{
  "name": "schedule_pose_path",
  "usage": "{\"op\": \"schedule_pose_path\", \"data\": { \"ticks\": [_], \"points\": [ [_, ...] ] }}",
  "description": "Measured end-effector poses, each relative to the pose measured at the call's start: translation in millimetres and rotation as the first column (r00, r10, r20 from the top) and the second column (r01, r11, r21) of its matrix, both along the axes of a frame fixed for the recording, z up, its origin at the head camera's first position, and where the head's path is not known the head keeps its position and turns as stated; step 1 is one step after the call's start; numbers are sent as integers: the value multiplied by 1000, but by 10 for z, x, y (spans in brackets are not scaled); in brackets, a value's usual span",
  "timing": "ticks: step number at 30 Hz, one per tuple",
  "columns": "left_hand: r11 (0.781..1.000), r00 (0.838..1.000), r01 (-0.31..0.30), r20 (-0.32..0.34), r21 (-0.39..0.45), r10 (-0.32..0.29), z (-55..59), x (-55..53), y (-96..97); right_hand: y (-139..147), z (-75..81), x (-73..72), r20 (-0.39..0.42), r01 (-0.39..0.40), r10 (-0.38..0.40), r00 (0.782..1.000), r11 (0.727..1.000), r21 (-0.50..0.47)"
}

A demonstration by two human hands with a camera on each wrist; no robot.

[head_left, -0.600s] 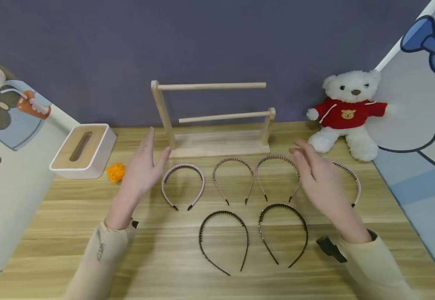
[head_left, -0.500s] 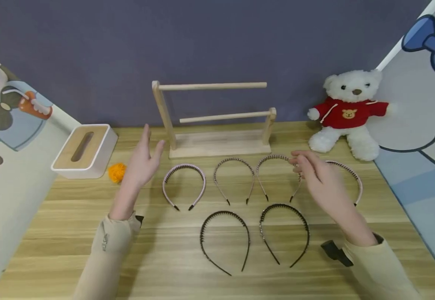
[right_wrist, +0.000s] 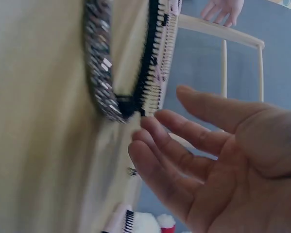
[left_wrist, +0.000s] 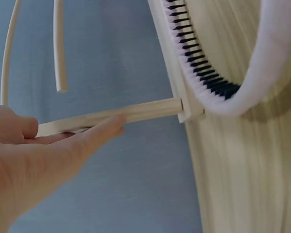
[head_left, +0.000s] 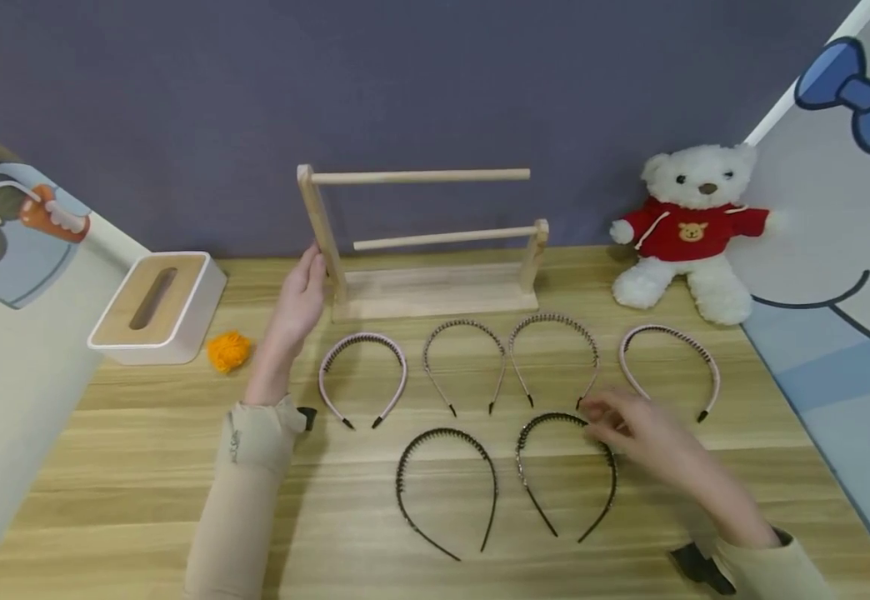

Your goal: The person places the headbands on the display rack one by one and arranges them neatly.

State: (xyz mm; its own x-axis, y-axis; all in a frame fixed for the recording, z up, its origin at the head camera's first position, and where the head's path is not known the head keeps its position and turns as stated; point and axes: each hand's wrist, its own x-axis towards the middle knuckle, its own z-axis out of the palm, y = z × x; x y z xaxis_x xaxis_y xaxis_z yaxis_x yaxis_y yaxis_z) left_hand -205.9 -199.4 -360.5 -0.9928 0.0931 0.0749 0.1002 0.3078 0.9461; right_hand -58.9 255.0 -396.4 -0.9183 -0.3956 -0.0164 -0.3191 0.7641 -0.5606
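My left hand (head_left: 296, 304) lies against the left upright of a wooden rack (head_left: 322, 229), which has two horizontal rods. In the left wrist view its straight fingers (left_wrist: 94, 136) run along that upright. My right hand (head_left: 641, 433) hovers at the right side of a black toothed headband (head_left: 522, 471), its fingers relaxed and holding nothing. The right wrist view shows the fingertips close to the curve of this glittery headband (right_wrist: 99, 58). Left of it lies another black headband (head_left: 402, 492). Behind these is a row of pink and pale headbands, including a pink one (head_left: 402, 371) near the left hand.
A white tissue box (head_left: 206, 308) with a wooden lid stands at the left, beside an orange pompom-like ball (head_left: 228, 352). At the back right sits a white teddy bear (head_left: 693, 233) in a red hoodie. A dark wall (head_left: 420, 83) rises behind the rack.
My left hand has moved right and forward to the rack's upright. The right hand has come back toward me, from the pale headbands down to the right black one.
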Motion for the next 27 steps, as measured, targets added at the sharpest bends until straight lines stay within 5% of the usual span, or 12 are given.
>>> {"op": "schedule_pose_path", "data": {
  "ticks": [4, 7, 11, 19, 24, 27],
  "points": [
    [1000, 1000, -10, 26, -20, 10, -51, -27, 2, 41, -127, 34, -21, -18, 18, 1000, 1000, -4],
    [999, 999, -9, 48, -32, 10, -100, -61, -16, 146, -364, 5, -81, -32, 31, 996, 999, -16],
    [999, 998, 42, 58, -23, -40, -178, -102, -79, 244, -601, -48, -153, -63, 57, 987, 997, -34],
    [989, 988, 142, 54, 41, -144, -311, -186, -201, 106, -403, -48, -143, -51, 55, 988, 998, 38],
    [989, 986, 138, 84, 52, -142, -345, -231, -217, 29, -271, -31, -67, -20, 25, 997, 997, 75],
    [991, 987, 130, 90, 43, -133, -356, -246, -209, 45, -329, -31, -113, -28, 34, 993, 998, 52]
  ]
}}
